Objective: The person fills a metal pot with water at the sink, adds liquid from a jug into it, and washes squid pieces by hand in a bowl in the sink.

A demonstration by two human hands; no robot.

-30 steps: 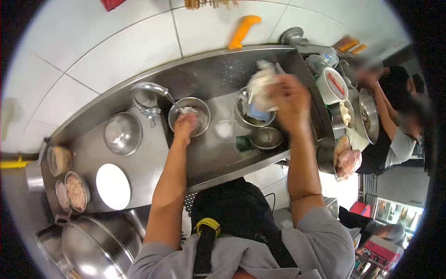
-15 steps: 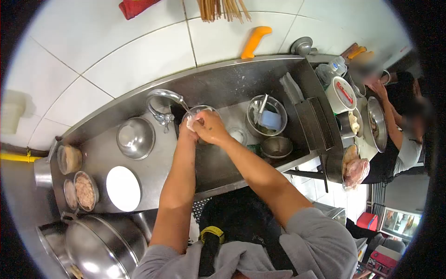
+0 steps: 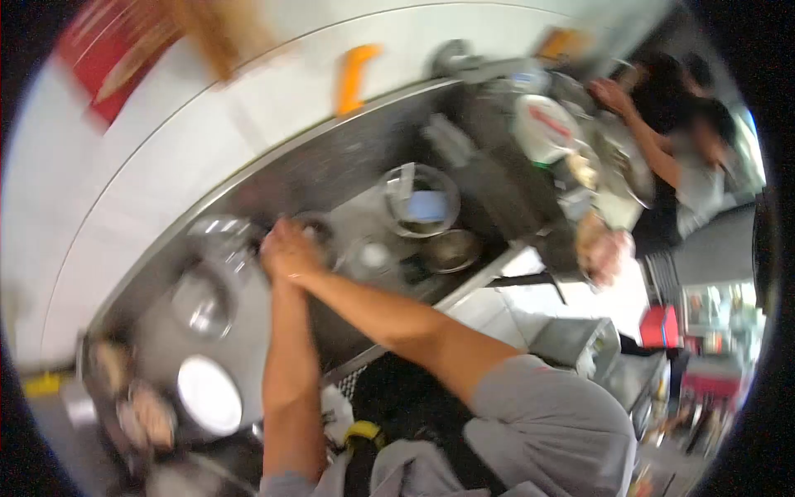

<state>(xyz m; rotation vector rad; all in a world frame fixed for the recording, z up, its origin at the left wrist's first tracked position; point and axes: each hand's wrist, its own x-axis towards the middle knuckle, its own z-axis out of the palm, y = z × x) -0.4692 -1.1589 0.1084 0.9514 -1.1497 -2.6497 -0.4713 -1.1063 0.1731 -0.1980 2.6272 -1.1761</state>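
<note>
Both my hands are pressed together over the sink, beside the chrome tap (image 3: 222, 227). My right hand (image 3: 296, 255) lies over my left hand (image 3: 273, 262) and covers much of it. Motion smears the fingers, so I cannot make out whether anything is between them. A metal bowl (image 3: 317, 228) is partly visible just behind my hands. Further right in the sink basin (image 3: 348, 203) stands a round metal bowl (image 3: 387, 211) with a light-blue block (image 3: 427, 207) in it. A smaller metal bowl (image 3: 452, 250) sits in front of that one.
An upturned metal bowl (image 3: 201, 304) and a white plate (image 3: 209, 396) rest on the left drainboard, near containers of pale food (image 3: 149, 416). At the right, a white tub (image 3: 545, 128) and raw meat (image 3: 604, 255) stand near another person (image 3: 702, 170), whose arm reaches over a large metal bowl.
The view has turned and blurred, so the sink appears tilted. My hands have moved from under the tap's spout to beside it and are closer together. The white stuff on them no longer shows.
</note>
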